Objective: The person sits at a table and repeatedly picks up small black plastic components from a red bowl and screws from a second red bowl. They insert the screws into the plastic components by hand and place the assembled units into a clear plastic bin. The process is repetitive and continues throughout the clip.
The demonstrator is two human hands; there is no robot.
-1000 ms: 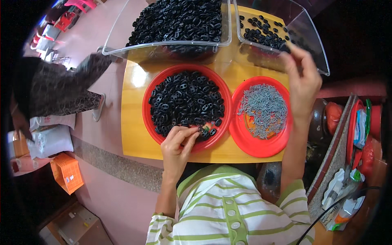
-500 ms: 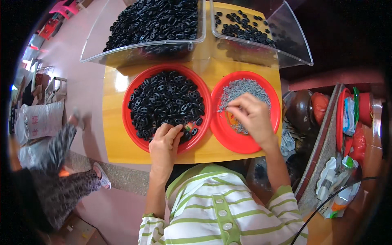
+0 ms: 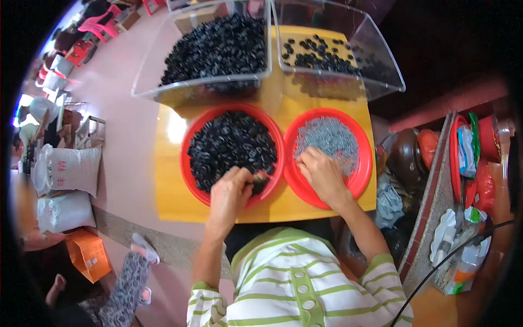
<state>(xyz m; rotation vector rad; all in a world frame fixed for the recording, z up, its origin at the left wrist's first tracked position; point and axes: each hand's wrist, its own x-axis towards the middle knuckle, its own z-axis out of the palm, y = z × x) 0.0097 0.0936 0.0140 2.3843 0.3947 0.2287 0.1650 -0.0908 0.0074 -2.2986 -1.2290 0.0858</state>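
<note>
My left hand [image 3: 230,192] is bent over the near edge of a round red basin [image 3: 185,169] heaped with small black oval pieces [image 3: 231,144] that have holes in them. Its fingers are closed together at the pieces, and anything between them is hidden. To the right stands a shallow red dish [image 3: 366,182] of small grey screw-like pieces [image 3: 329,135]. Over the dish's left side hangs my right hand [image 3: 320,173], thumb and fingers pinched. Whatever the pinch holds is too small to make out.
Two clear plastic bins hold more black pieces at the table's far side: a full left bin [image 3: 147,91] and a sparser right bin [image 3: 381,83]. White sacks [image 3: 71,169], an orange basket [image 3: 90,256] and another person's leg [image 3: 128,289] are at left. A cable [image 3: 436,267] runs at right.
The whole view has shifted, with the table lower in it. My right hand has moved slightly left and nearer me over the dish. At left, the other person's legs have changed position.
</note>
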